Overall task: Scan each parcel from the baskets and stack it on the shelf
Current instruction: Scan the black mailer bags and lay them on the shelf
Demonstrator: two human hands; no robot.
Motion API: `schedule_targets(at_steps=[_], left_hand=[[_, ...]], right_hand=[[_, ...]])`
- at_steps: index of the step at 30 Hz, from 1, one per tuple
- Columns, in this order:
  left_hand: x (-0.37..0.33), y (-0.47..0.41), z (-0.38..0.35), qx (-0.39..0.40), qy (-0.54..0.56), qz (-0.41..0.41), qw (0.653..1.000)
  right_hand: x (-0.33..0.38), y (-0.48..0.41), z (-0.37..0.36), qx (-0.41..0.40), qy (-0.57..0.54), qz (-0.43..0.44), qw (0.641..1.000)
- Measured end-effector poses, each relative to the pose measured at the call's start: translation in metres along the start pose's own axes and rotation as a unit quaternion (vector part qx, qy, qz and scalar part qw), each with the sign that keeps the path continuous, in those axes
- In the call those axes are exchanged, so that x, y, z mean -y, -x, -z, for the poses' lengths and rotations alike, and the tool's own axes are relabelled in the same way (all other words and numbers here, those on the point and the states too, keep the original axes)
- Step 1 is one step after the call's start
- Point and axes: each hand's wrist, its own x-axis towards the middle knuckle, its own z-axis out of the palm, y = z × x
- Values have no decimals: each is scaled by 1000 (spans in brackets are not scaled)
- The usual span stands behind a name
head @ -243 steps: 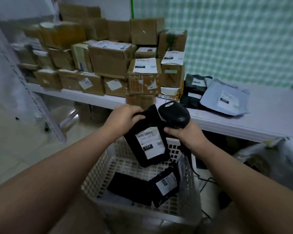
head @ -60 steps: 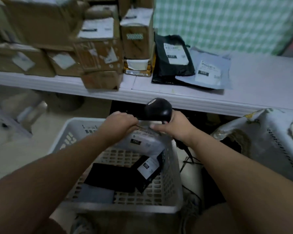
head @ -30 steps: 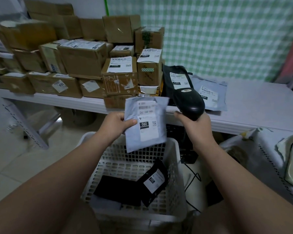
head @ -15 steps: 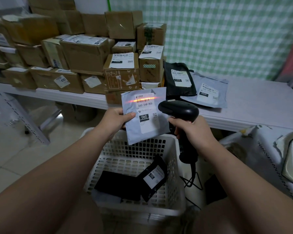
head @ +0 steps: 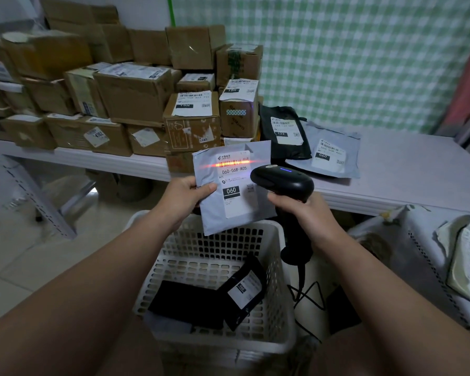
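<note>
My left hand (head: 184, 196) pinches the left edge of a grey mailer parcel (head: 215, 213) labelled 060, held upright above the white basket (head: 278, 267). My right hand (head: 301, 210) grips a black barcode scanner (head: 282, 181) just right of the parcel. A red scan line glows across the barcode at the top of its label. Two black parcels (head: 215, 299) lie in the basket. On the white shelf (head: 407, 169) a black parcel (head: 282, 134) and a grey parcel (head: 329, 156) lie side by side.
Brown cardboard boxes (head: 136, 96) are stacked on the shelf's left half. A second basket (head: 423, 256) holding papers stands at the right. The scanner's black cable (head: 304, 291) hangs to the floor beside the white basket. A metal rack post (head: 25, 183) rises at the left.
The grey parcel and the scanner have barely moved over the last half second; the red scan line still lies on the barcode. A second ago the scanner was raised higher and no line showed.
</note>
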Motion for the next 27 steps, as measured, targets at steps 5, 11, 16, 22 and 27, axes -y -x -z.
schedule_targets(at_steps=[5,11,16,22,27], left_hand=[[-7,3,-9,21,62,-37,997],[-10,1,-40,2,105,-24,994],[-18,-1,-87,104,198,16,974],[-25,-28,-144,136,110,10,985],[-66,-115,-193,62,34,-79,994]], right_hand=[[0,-8,14,-13,-98,-57,993],[-2,-13,29,-51,-122,-40,990],[0,-22,44,-207,-174,10,963],[-2,-46,86,-325,-10,25,945],[22,-98,120,-349,98,43,931]])
